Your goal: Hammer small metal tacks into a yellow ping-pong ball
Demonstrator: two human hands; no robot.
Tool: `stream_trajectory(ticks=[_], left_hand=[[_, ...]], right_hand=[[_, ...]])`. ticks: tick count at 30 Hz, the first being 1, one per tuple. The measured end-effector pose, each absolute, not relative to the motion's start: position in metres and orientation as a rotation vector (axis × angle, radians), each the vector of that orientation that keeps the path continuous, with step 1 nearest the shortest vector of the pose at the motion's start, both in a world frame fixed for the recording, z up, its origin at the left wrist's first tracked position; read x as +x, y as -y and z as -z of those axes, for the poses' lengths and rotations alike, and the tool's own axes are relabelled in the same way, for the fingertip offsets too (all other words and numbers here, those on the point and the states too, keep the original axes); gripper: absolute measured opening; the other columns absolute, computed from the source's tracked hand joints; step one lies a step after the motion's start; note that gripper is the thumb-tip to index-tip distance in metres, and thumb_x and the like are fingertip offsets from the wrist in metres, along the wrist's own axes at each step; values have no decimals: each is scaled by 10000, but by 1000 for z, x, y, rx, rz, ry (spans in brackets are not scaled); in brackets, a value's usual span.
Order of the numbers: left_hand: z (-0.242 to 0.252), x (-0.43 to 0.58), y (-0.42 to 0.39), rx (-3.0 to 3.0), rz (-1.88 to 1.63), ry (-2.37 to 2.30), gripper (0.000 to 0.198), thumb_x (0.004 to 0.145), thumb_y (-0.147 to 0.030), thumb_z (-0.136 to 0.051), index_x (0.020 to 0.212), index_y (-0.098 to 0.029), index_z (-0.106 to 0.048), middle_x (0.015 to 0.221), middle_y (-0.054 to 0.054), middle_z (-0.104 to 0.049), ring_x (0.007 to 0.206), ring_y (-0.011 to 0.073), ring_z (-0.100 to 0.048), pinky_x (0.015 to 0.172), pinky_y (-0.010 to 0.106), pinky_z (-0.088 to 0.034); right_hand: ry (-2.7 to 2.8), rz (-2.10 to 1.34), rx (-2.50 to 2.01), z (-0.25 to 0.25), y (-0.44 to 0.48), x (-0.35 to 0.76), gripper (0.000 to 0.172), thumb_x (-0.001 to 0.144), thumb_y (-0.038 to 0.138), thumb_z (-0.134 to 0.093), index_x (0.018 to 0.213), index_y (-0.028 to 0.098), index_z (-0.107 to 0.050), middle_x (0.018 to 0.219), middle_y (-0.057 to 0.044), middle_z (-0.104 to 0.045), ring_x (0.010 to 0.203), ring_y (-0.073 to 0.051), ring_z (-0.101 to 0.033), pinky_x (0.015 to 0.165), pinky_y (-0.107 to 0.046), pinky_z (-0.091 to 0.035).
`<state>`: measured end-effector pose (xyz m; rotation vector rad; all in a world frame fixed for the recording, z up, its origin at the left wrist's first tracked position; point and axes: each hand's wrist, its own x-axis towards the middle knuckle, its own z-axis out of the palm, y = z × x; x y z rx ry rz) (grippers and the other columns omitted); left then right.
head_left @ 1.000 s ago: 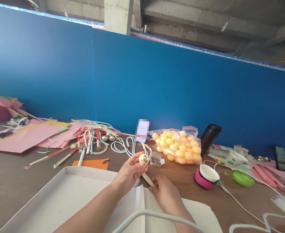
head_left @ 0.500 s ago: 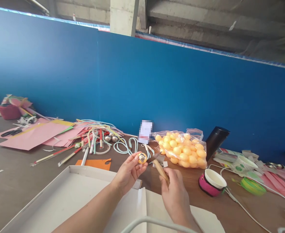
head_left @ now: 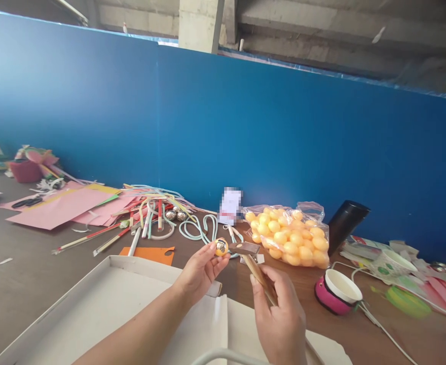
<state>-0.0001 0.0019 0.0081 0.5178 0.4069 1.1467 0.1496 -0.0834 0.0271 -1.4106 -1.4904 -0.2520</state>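
Observation:
My left hand (head_left: 200,271) pinches a small orange ball (head_left: 221,247) with a shiny metal piece on its front, held up above the table. My right hand (head_left: 280,314) grips the wooden handle of a small hammer (head_left: 254,266); its metal head sits just right of the ball, almost touching it. Both hands hover over the far edge of a shallow white box lid (head_left: 105,309).
A clear bag of orange balls (head_left: 289,235) lies behind the hammer, with a black cylinder (head_left: 346,220) to its right. A pink-and-white cup (head_left: 337,291) and white cables sit at right. Coloured straws (head_left: 150,213), pink paper (head_left: 63,205) and an orange card (head_left: 149,252) spread to the left.
My right hand picked the hammer up from the table and raised its head beside the ball. My left hand kept the ball held up. The view shifted slightly left.

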Motion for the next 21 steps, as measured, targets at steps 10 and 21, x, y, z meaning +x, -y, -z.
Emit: stream_trajectory(ticks=[10,21], left_hand=[[-11,0,1,516,-1142,-391,139,794,-217,-587,906,-139,-562,863,49,-649,766,106,-637,829,242,-506],[-12,0,2,552,-1107,-406,169,795,-241,-588,922,-132,-566,880,70,-646,806,134,-636,790,252,-516]], right_hand=[[1544,216,-1440,-21,82,148,194,825,252,-522,1014,221,-552,956,-70,-628,879,-215,-587,762,-320,-455],[1533,235,-1459,-19,80,145,190,829,254,-512,1009,213,-557,944,-72,-629,863,-209,-592,746,-312,-462]])
